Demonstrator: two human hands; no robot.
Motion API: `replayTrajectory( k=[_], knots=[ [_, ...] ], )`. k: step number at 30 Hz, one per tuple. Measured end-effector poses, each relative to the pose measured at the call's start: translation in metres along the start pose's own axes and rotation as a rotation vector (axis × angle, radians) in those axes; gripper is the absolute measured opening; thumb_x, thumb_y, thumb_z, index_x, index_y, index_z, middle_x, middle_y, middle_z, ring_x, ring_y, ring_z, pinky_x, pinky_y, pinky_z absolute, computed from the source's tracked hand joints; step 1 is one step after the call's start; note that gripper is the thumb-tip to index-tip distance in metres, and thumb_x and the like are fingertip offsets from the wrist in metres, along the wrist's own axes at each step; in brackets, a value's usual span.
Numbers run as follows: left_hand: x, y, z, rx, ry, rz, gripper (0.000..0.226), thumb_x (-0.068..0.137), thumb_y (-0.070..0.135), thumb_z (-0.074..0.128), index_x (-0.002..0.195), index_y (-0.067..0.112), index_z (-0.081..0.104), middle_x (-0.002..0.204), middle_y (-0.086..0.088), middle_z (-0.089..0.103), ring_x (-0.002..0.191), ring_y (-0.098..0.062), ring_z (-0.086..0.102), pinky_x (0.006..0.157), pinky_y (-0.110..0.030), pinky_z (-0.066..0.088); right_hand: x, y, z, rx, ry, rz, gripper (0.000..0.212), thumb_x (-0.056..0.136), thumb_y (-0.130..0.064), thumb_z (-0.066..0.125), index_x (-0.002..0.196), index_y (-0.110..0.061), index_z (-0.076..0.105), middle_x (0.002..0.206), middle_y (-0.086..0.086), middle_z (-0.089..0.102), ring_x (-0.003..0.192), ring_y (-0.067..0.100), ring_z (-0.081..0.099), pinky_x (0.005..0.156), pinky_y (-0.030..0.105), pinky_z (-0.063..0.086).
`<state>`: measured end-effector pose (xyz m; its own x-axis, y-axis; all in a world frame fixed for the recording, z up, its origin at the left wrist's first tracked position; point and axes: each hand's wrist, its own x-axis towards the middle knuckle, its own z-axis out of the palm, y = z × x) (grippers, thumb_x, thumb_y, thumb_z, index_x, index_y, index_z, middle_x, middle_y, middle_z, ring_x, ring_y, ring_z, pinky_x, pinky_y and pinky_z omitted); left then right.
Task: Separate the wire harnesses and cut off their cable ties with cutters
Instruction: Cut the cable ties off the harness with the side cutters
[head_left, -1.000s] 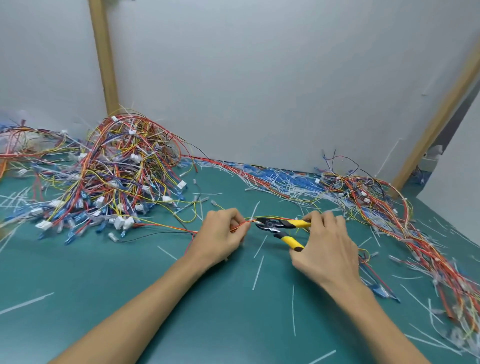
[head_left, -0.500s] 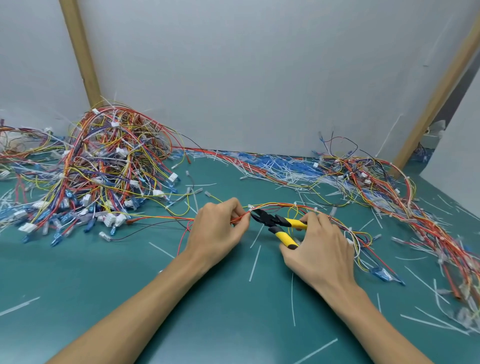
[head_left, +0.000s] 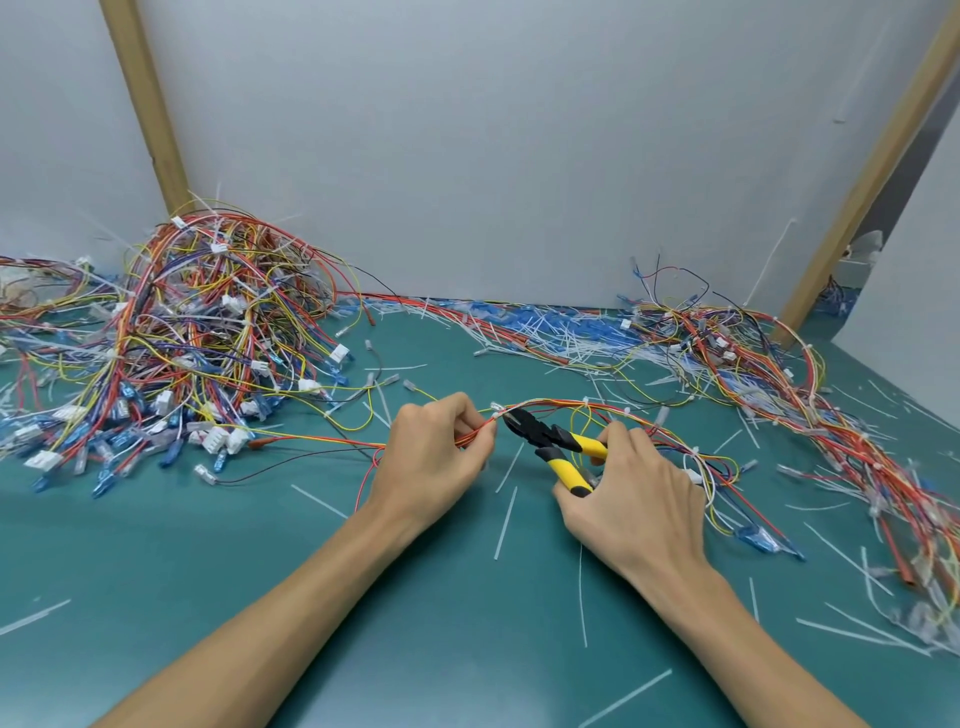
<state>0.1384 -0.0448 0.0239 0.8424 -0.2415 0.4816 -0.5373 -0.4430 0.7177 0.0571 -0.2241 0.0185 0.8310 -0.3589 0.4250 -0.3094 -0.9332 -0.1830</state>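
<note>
Gripping one wire harness (head_left: 571, 402) between both hands, low over the green mat (head_left: 208, 571), centre of view. Two bare hands, one pair of cutters, one harness in work.

Left hand (head_left: 431, 457) - fingers curled, pinching the red, orange and yellow strands of the harness at its left end, just beside a white cable tie (head_left: 496, 410). Right hand (head_left: 639, 499) - fingers wrapped round the two yellow handles of the cutters (head_left: 550, 441); the handles are spread apart. The black head points up-left, its tip touching the cable tie right next to the left fingertips. Cannot tell whether the blades are already around the tie.

From the left hand the harness arcs right, over the cutters and behind the right hand, then drops to the mat with blue terminals at its end. Several more white ties show along that arc; exact number unclear.

Two heaps of other harnesses: a big tangled pile (head_left: 182, 338) at left against the wall, with many white connectors and blue terminals, and a longer spread (head_left: 779, 374) running along the right side. Too tangled to count single harnesses.

Cut tie offcuts (head_left: 506, 512) are scattered all over the mat, too many to count; two lie just below the cutters' head. A dense band of white and blue scraps sits along the back edge.

Two wooden posts, one at left (head_left: 145, 104) and one at right (head_left: 872, 166), stand against white wall panels.
</note>
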Motion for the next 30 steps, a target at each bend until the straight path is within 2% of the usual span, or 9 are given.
replayTrajectory(
  k=[6, 10, 14, 17, 20, 24, 27, 30],
  knots=[
    [-0.002, 0.004, 0.002, -0.013, -0.01, -0.016, 0.022, 0.089, 0.017, 0.069, 0.069, 0.012, 0.062, 0.055, 0.007, 0.068, 0.053, -0.01, 0.064, 0.068, -0.033, 0.055, -0.002, -0.004, 0.001, -0.037, 0.01, -0.008, 0.048, 0.073, -0.066, 0.057, 0.092, -0.028, 0.037, 0.09, -0.009, 0.048, 0.084, 0.027, 0.061, 0.059, 0.033, 0.031],
    [-0.002, 0.004, 0.002, -0.018, -0.019, -0.012, 0.02, 0.088, 0.014, 0.068, 0.069, 0.012, 0.061, 0.054, 0.007, 0.068, 0.052, -0.01, 0.063, 0.067, -0.033, 0.055, -0.002, -0.007, 0.001, -0.027, -0.025, -0.019, 0.045, 0.074, -0.065, 0.053, 0.093, -0.028, 0.037, 0.093, -0.008, 0.053, 0.084, 0.028, 0.062, 0.058, 0.033, 0.034],
    [-0.003, 0.004, 0.002, -0.014, -0.026, 0.001, 0.02, 0.087, 0.013, 0.068, 0.069, 0.013, 0.06, 0.053, 0.007, 0.067, 0.05, -0.009, 0.061, 0.065, -0.032, 0.054, -0.002, -0.006, 0.0, -0.07, -0.04, -0.047, 0.037, 0.077, -0.058, 0.055, 0.091, -0.029, 0.037, 0.088, -0.009, 0.056, 0.086, 0.027, 0.063, 0.057, 0.032, 0.034],
    [-0.004, 0.003, 0.002, -0.009, -0.022, 0.011, 0.02, 0.087, 0.013, 0.068, 0.069, 0.014, 0.061, 0.053, 0.008, 0.067, 0.051, -0.009, 0.062, 0.065, -0.032, 0.054, -0.002, -0.006, -0.002, -0.099, -0.055, -0.079, 0.031, 0.08, -0.048, 0.056, 0.092, -0.028, 0.035, 0.085, -0.008, 0.05, 0.087, 0.028, 0.061, 0.056, 0.033, 0.032],
    [-0.005, 0.003, 0.003, -0.007, -0.026, 0.024, 0.02, 0.087, 0.014, 0.068, 0.069, 0.015, 0.06, 0.054, 0.007, 0.067, 0.052, -0.009, 0.062, 0.063, -0.032, 0.053, 0.0, -0.005, -0.004, -0.128, -0.096, -0.097, 0.027, 0.081, -0.04, 0.053, 0.09, -0.026, 0.031, 0.081, -0.007, 0.042, 0.079, 0.029, 0.053, 0.054, 0.034, 0.027],
    [-0.005, 0.005, 0.002, -0.035, -0.015, 0.047, 0.021, 0.088, 0.013, 0.069, 0.07, 0.013, 0.059, 0.055, 0.007, 0.067, 0.05, -0.009, 0.061, 0.062, -0.031, 0.053, 0.002, -0.003, -0.008, -0.136, -0.138, -0.084, 0.023, 0.077, -0.04, 0.049, 0.082, -0.025, 0.032, 0.065, -0.008, 0.036, 0.065, 0.031, 0.043, 0.048, 0.033, 0.016],
    [-0.005, 0.006, 0.002, -0.044, -0.021, 0.054, 0.021, 0.088, 0.012, 0.07, 0.07, 0.012, 0.059, 0.055, 0.007, 0.068, 0.05, -0.009, 0.061, 0.063, -0.03, 0.053, 0.002, -0.002, -0.01, -0.113, -0.176, -0.085, 0.022, 0.071, -0.04, 0.045, 0.075, -0.023, 0.031, 0.062, -0.005, 0.038, 0.061, 0.03, 0.042, 0.048, 0.033, 0.017],
    [-0.006, 0.006, 0.001, -0.039, -0.037, 0.062, 0.021, 0.088, 0.013, 0.07, 0.07, 0.011, 0.06, 0.055, 0.008, 0.067, 0.051, -0.011, 0.062, 0.063, -0.031, 0.053, 0.002, 0.0, -0.01, -0.083, -0.193, -0.091, 0.02, 0.064, -0.04, 0.038, 0.072, -0.022, 0.035, 0.064, -0.002, 0.04, 0.065, 0.033, 0.044, 0.052, 0.035, 0.023]
  ],
)
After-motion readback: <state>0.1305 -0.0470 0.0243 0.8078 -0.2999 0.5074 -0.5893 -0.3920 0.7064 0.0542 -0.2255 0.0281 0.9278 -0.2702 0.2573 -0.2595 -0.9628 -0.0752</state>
